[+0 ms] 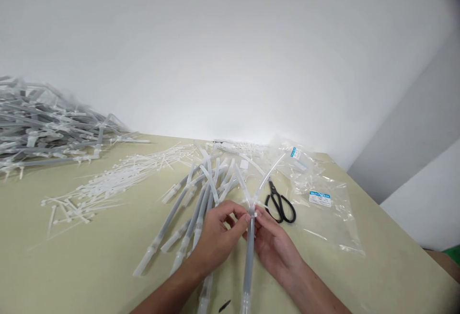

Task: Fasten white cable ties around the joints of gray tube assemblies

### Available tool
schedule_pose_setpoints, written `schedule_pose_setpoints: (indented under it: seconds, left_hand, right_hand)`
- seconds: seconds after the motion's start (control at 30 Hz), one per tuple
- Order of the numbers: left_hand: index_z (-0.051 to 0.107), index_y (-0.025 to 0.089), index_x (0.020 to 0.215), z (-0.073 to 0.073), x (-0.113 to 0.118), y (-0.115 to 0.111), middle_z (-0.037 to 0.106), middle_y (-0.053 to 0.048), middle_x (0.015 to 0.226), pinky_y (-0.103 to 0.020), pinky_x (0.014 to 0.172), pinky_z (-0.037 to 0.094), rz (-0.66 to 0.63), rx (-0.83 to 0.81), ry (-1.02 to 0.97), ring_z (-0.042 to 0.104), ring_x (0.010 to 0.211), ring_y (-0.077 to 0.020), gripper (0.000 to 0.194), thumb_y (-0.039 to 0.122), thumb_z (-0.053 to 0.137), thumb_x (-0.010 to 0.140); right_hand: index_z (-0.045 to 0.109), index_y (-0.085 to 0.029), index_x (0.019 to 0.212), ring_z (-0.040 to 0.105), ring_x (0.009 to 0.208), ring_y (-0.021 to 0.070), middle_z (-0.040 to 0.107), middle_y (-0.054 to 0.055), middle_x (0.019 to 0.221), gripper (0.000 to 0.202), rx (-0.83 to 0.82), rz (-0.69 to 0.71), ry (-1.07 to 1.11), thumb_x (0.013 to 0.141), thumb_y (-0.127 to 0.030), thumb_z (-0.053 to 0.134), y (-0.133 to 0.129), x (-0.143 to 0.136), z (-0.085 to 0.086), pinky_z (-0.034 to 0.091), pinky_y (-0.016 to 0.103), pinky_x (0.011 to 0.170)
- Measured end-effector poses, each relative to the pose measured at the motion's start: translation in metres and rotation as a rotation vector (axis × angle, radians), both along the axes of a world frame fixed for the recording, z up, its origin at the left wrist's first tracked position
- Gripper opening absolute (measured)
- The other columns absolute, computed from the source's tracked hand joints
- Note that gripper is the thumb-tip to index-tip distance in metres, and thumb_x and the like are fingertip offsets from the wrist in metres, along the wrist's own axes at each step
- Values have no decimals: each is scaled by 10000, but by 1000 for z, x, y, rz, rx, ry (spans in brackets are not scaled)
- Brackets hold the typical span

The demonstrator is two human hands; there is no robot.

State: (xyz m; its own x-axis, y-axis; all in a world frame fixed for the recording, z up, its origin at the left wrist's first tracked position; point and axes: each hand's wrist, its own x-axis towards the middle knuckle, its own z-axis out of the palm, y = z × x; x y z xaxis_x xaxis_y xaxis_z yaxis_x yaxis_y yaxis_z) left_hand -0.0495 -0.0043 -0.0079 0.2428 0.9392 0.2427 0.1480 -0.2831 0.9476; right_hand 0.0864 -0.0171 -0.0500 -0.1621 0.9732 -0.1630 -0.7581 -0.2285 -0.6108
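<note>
A translucent tube assembly (248, 261) stands out toward me, with two thin branches forking in a Y at its far end. Just below the fork, small white cable ties are around it. My left hand (220, 235) pinches at the tube's left side, thumb and index finger together near the tie head. On the right side, my right hand (275, 244) has its fingers closed against the same tube, partly behind it. Several similar tube assemblies (172, 215) lie left of my hands on the table.
Loose white cable ties (108, 182) spread over the table (79, 266) at the left. Behind them rises a large pile of tube assemblies (46, 124). Black scissors (278, 203) and clear labelled plastic bags (334, 218) lie to the right. A wall is behind.
</note>
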Motion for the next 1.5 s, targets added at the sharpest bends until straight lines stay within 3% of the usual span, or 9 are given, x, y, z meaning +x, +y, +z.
schedule_pose_setpoints:
  seconds: [0.23, 0.47, 0.7, 0.9, 1.1, 1.3, 1.5]
  left_hand:
    - [651, 175, 710, -3, 1, -1, 599, -22, 716, -220, 585, 421, 39, 18, 64, 574, 634, -135, 139, 241, 572, 804]
    - [650, 168, 710, -3, 0, -1, 593, -26, 721, -215, 560, 409, 17, -2, 69, 561, 630, -128, 140, 244, 574, 800]
    - [617, 202, 991, -8, 1, -6, 602, -8, 747, -212, 555, 415, 5, 102, 139, 550, 644, -122, 191, 264, 531, 832]
    - [576, 195, 994, -17, 2, -6, 626, -11, 763, -231, 579, 415, 107, 207, 297, 559, 679, -139, 206, 181, 488, 808]
    - [552, 202, 993, -16, 2, -2, 611, 16, 706, -225, 569, 413, 83, 92, 256, 529, 606, -120, 187, 206, 469, 826]
    - [592, 184, 768, -13, 3, -1, 610, 11, 706, -205, 555, 407, 63, 4, 186, 519, 624, -111, 106, 218, 500, 809]
    - [610, 184, 821, -13, 0, 2, 588, 9, 724, -180, 483, 411, 20, -99, 78, 498, 583, -97, 127, 245, 499, 813]
  right_hand:
    - [661, -204, 872, 586, 738, 145, 664, 9, 811, 79, 28, 52, 15, 796, -224, 655, 0, 0, 3, 450, 260, 699]
    - [657, -200, 883, 607, 750, 158, 682, 27, 847, 132, -15, 54, 13, 756, -188, 692, 0, 0, 0, 461, 279, 713]
    - [655, -189, 947, 628, 844, 185, 708, 55, 892, 201, 38, 38, -28, 752, -171, 698, -1, -2, -2, 458, 294, 758]
    - [623, -206, 997, 624, 893, 203, 708, 58, 917, 238, 106, -39, -124, 771, -184, 693, -3, -3, -3, 455, 322, 764]
    - [613, -184, 1059, 632, 867, 201, 715, 66, 899, 277, 150, -45, -197, 790, -208, 678, -1, -1, -2, 441, 343, 810]
    - [623, -176, 1054, 634, 881, 206, 722, 72, 888, 304, 159, -81, -236, 765, -225, 704, 0, 0, -3, 437, 345, 832]
    - [633, -193, 1036, 645, 830, 215, 725, 62, 883, 384, 117, -158, -270, 681, -245, 772, 0, 2, -7, 451, 365, 817]
